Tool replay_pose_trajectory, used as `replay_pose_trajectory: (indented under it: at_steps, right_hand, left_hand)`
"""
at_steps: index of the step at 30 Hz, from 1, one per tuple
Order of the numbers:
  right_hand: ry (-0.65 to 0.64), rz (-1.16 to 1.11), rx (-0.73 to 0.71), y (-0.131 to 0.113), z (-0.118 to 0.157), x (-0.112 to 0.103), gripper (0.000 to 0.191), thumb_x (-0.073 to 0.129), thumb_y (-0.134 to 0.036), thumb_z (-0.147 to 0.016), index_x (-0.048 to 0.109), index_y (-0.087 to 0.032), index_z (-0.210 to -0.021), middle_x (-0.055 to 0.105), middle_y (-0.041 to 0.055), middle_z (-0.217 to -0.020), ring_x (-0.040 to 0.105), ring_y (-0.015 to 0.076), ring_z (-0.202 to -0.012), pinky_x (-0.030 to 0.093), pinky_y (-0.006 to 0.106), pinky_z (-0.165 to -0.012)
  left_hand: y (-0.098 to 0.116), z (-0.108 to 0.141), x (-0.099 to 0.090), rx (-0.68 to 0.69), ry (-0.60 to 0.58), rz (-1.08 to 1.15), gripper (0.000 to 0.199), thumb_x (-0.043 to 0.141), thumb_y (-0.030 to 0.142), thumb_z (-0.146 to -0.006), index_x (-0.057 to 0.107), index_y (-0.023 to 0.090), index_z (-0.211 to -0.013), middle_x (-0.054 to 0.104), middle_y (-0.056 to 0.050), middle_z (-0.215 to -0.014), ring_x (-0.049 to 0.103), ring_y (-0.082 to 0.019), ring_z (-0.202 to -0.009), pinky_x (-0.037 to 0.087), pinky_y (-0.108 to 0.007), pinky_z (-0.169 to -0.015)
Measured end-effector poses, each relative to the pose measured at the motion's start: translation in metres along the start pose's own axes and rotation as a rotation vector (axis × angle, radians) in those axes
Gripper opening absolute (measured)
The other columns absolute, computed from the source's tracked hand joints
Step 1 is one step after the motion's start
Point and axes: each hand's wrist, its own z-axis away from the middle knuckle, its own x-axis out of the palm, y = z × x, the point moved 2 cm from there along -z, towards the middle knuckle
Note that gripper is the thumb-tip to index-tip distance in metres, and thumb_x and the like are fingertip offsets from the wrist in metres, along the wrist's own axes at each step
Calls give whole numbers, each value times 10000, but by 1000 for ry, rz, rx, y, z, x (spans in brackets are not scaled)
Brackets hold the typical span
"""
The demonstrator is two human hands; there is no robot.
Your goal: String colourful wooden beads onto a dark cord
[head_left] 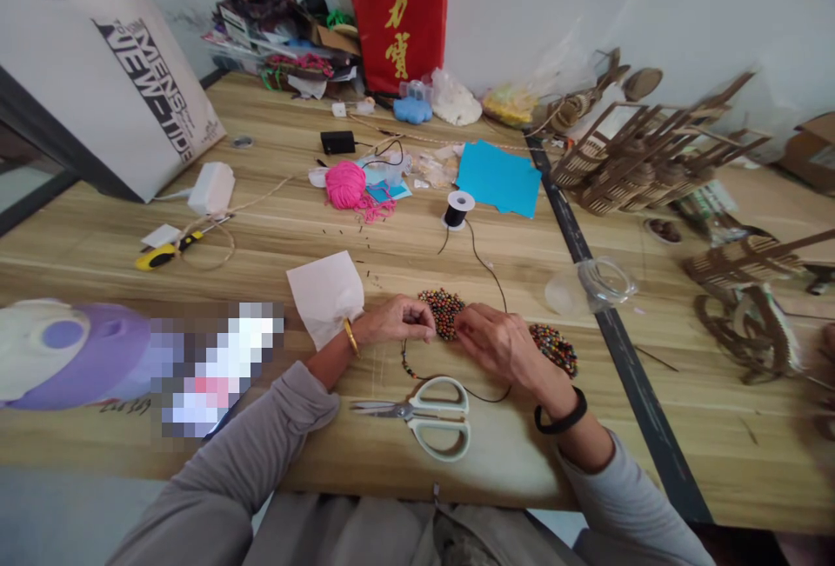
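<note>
My left hand (399,320) has its fingers curled together at the left side of a pile of small multicoloured beads (444,309). A thin black cord (479,396) with a few beads strung on it (408,363) runs up to this hand. My right hand (499,340) is closed in a pinch at the pile's right edge; whatever lies between its fingertips is hidden. A second bead heap (554,349) sits beside my right wrist. White-handled scissors (440,418) lie below both hands, blades pointing left. The cord leads back to a spool (457,211).
White paper (323,288) lies left of my left hand, with a blurred-out phone (225,370) beyond. Pink yarn (345,185), blue sheets (499,176) and a yellow-handled cutter (156,256) lie further back. A clear plastic container (587,286) and wooden models (645,162) are at right.
</note>
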Motion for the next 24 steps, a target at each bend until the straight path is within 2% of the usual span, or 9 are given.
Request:
replay_pose_trajectory:
  at_steps: [6, 11, 24]
  right_hand:
    - [164, -401, 71, -3, -6, 17, 61, 527, -174, -854, 587, -173, -838, 622, 22, -740, 546, 105, -620, 417, 214, -581]
    - [171, -601, 161, -1, -6, 28, 63, 560, -172, -829, 613, -168, -862, 643, 24, -745, 566, 107, -626, 435, 206, -559]
    - [152, -653, 113, 1, -6, 31, 79, 563, -222, -842, 622, -171, -857, 665, 40, -793, 597, 124, -687, 456, 215, -593]
  left_hand:
    - [4, 1, 1, -27, 48, -18, 241, 713, 323, -713, 641, 93, -732, 625, -16, -689, 518, -88, -641, 393, -206, -630]
    - [3, 1, 1, -38, 56, 14, 254, 726, 328, -691, 635, 92, -721, 622, -16, -678, 517, -89, -632, 392, -207, -620]
    - [0, 1, 0, -39, 47, 14, 244, 706, 319, -709, 627, 91, -744, 633, -20, -694, 536, -91, -646, 402, -205, -636]
